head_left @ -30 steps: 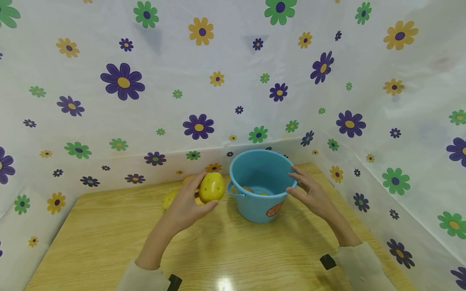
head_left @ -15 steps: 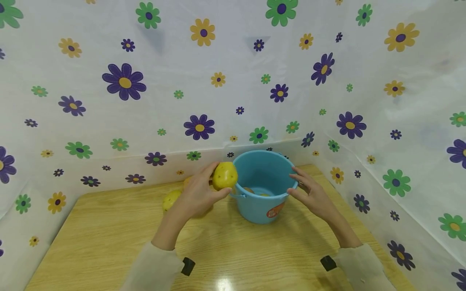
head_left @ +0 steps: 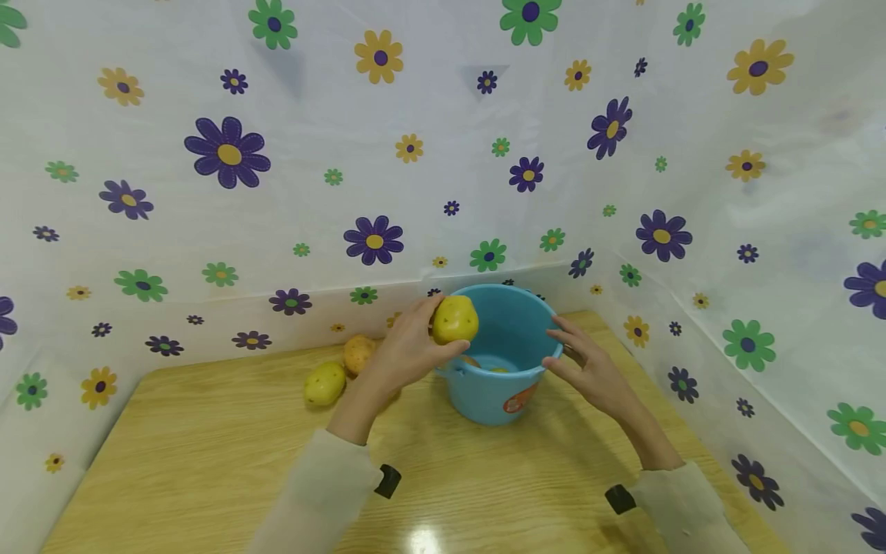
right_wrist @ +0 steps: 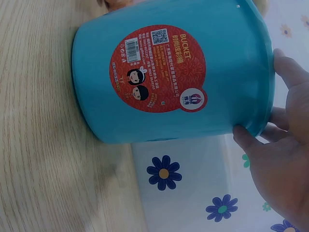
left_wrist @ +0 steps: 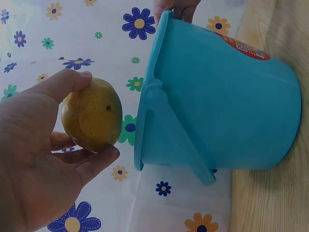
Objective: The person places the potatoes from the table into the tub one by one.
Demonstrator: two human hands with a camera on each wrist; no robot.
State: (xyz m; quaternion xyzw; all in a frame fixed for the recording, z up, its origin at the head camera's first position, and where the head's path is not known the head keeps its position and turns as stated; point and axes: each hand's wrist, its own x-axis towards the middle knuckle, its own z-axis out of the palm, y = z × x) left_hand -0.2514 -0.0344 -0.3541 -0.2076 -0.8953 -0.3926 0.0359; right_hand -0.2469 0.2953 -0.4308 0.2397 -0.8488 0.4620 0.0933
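My left hand [head_left: 404,350] holds a yellow potato [head_left: 455,319] between thumb and fingers, at the left rim of a blue bucket [head_left: 487,404]. In the left wrist view the potato [left_wrist: 92,115] shows dark specks and sits just outside the bucket's mouth. On the opposite side, my right hand [head_left: 595,369] grips the bucket's rim, with the thumb [right_wrist: 247,137] against the outer wall. The bucket stands upright; its handle [left_wrist: 181,133] hangs down the side. A yellow piece [head_left: 500,370] and a brownish one lie at the bottom inside, mostly hidden.
Left of the bucket, a yellow potato [head_left: 324,384] and a tan one [head_left: 359,354] lie on the wooden table [head_left: 208,454]; another is partly behind my left forearm. A flower-print sheet [head_left: 311,115] rises behind the table and along its right side.
My left hand has carried the potato rightward and slightly up, from beside the bucket to its left rim. The right hand and bucket stay in place.
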